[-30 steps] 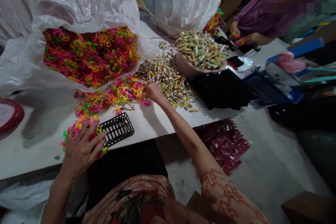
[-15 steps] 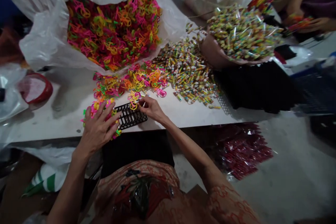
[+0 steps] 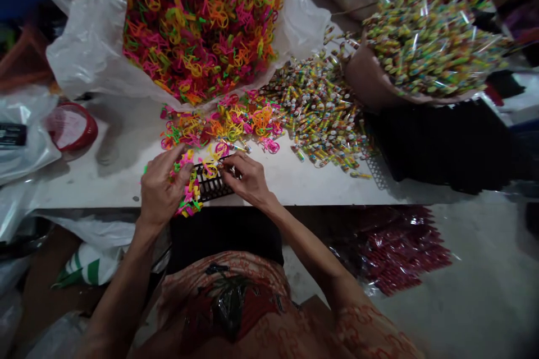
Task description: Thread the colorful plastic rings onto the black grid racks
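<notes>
Seemingly, my right hand (image 3: 251, 179) pinches a yellow piece (image 3: 209, 169), best gripped lightly, over the rack (image 3: 214, 186); my left hand (image 3: 160, 186) cups mixed pieces (image 3: 191, 193) beside it.

Table (image 3: 113, 182) open leftward; bright pile (image 3: 236, 120) beyond tray (image 3: 214, 186)

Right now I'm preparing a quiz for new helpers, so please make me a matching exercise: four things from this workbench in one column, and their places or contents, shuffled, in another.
1. open white plastic bag
2. pinkish tub
3. dark red packets
4. black slotted rack

A. lower than the tabletop, toward the right
B. between the left hand and the right hand
C. heaped with small wrapped tubes
D. filled with pink, orange, yellow and green plastic pieces

Right pairs: 1-D, 2-C, 3-A, 4-B
</notes>
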{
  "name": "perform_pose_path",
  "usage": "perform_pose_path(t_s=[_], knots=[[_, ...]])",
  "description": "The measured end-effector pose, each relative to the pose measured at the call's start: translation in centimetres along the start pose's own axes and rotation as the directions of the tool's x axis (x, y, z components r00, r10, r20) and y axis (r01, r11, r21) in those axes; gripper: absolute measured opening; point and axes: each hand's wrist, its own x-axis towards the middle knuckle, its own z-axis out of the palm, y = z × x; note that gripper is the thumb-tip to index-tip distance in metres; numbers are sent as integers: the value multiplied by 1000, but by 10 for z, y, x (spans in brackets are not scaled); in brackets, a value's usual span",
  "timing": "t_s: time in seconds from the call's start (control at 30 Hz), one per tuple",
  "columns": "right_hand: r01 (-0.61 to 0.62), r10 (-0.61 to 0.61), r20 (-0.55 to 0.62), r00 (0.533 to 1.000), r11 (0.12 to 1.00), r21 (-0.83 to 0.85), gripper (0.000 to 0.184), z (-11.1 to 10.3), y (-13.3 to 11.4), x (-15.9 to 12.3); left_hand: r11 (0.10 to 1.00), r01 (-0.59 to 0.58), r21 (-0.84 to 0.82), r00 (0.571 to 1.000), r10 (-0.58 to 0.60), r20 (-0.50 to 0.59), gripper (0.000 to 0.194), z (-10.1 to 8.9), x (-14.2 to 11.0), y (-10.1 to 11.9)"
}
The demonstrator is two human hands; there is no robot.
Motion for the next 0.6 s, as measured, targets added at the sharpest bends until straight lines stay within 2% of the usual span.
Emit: perform_pose_path(t_s=[0.1, 0.2, 0.27, 0.37, 0.47, 0.6], knots=[[142, -145, -24, 989, 985, -102, 13, -12, -13, -2, 967, 169, -192, 984, -155, 88, 42, 1, 10, 14], [221, -223, 14, 975, 952, -213, 13, -18, -19, -2, 895, 290, -339, 955, -248, 162, 40, 1, 11, 23], [256, -252, 50, 966, 930, -264, 13, -18, -22, -2, 866, 323, -381, 945, -277, 172, 38, 1, 10, 26], [291, -287, 57, 956, 908, -301, 15, -12, -24, -4, 870, 336, -360, 942, -301, 150, 30, 3, 8, 27], [331, -348, 0, 937, 890, -313, 18, -6, -25, -7, 844, 375, -384, 927, -332, 176, 27, 4, 4, 28], [381, -434, -87, 897, 858, -345, 19, -2, -28, -10, 735, 460, -499, 887, -404, 222, 35, 8, -2, 31]])
